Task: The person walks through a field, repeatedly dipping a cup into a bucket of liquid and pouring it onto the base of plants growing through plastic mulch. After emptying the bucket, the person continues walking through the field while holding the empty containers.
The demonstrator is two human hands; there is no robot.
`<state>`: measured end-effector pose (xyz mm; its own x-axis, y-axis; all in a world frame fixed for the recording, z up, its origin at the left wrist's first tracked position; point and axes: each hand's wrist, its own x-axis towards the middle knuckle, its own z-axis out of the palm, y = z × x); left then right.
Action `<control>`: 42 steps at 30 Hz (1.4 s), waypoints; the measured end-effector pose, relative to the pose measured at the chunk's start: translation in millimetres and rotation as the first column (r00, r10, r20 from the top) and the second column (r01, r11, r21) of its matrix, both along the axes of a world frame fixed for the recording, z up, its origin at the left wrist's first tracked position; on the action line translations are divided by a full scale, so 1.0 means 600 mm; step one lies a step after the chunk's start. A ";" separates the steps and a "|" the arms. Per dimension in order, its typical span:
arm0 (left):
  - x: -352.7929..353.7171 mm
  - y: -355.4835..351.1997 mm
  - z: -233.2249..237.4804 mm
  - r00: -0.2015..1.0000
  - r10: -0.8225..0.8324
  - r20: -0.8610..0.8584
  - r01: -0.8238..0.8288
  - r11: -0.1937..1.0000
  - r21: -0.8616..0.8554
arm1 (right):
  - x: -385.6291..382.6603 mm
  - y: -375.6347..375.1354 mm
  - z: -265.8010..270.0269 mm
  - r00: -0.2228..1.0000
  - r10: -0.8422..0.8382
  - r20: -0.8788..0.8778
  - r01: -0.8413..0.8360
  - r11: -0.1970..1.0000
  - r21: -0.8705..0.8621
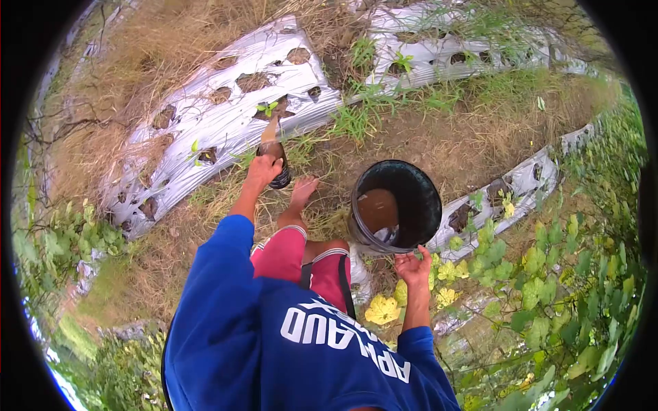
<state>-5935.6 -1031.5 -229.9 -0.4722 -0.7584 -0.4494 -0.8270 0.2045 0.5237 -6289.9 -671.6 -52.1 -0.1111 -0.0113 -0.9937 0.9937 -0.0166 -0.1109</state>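
My left hand [264,171] is wrapped round a small dark cup [281,179], tipped away from me. Brown water [271,130] streams from its mouth toward a hole in the silver plastic mulch [205,75], where a small green seedling [267,108] grows. On my right, a black bucket [425,198] with muddy water [377,209] inside leans toward me. My right hand [413,267] has its fingers curled at the bucket's near rim, gripping it.
Another mulch strip [425,55] with holes and seedlings lies ahead to the right. Beyond the bucket, a third strip [534,175] runs along leafy vines [548,274]. Dry grass [164,41] borders the beds. My bare foot [303,192] stands on the soil path [439,137].
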 end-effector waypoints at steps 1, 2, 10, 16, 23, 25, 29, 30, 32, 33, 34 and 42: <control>-0.012 0.008 0.019 1.000 -0.017 -0.006 0.017 1.000 -0.005 | -0.017 -0.002 0.005 1.000 -0.021 -0.006 0.021 1.000 -0.003; -0.026 0.016 0.048 0.993 0.061 -0.096 -0.067 0.996 -0.053 | -0.032 -0.006 0.013 0.999 -0.037 -0.012 0.037 0.999 -0.008; -0.193 0.000 0.158 0.977 -0.006 -0.211 -0.026 0.989 -0.149 | -0.152 -0.010 0.024 0.992 -0.126 -0.032 0.124 0.991 -0.052; -0.409 -0.058 0.176 0.975 -0.185 -0.123 0.179 0.982 -0.057 | -0.254 -0.003 -0.026 0.980 -0.192 0.054 0.196 0.977 -0.088; -0.654 -0.129 0.106 0.958 -0.284 0.044 0.284 0.959 0.005 | -0.364 0.004 -0.059 0.960 -0.267 0.084 0.271 0.962 -0.041; -0.703 -0.148 0.097 0.953 -0.292 0.081 0.291 0.956 0.023 | -0.399 0.006 -0.073 0.954 -0.286 0.093 0.289 0.957 -0.017; -0.751 -0.176 0.035 0.923 -0.340 0.181 0.325 0.939 0.109 | -0.469 0.022 -0.088 0.950 -0.260 0.172 0.268 0.963 -0.025; -0.763 -0.180 0.018 0.925 -0.337 0.176 0.318 0.940 0.128 | -0.485 0.021 -0.089 0.949 -0.275 0.157 0.279 0.960 -0.006; -0.793 -0.173 0.068 0.936 -0.291 0.198 0.262 0.952 0.160 | -0.513 0.020 -0.084 0.945 -0.297 0.136 0.298 0.955 0.012; -0.798 -0.170 0.073 0.949 -0.278 0.149 0.263 0.958 0.111 | -0.528 0.018 -0.079 0.951 -0.283 0.126 0.286 0.958 0.000; -0.801 -0.168 0.073 0.959 -0.266 0.100 0.261 0.963 0.064 | -0.543 0.016 -0.072 0.956 -0.269 0.116 0.272 0.962 -0.011; -0.904 -0.105 0.158 0.973 -0.182 -0.144 0.163 0.977 -0.139 | -0.678 0.012 -0.042 0.957 -0.279 0.079 0.282 0.959 -0.030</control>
<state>-6477.9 -1094.4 -135.0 -0.6571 -0.7048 -0.2673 -0.6843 0.4091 0.6037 -6696.5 -664.1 -77.5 -0.0429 -0.0308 -0.9986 0.9539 -0.2985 -0.0317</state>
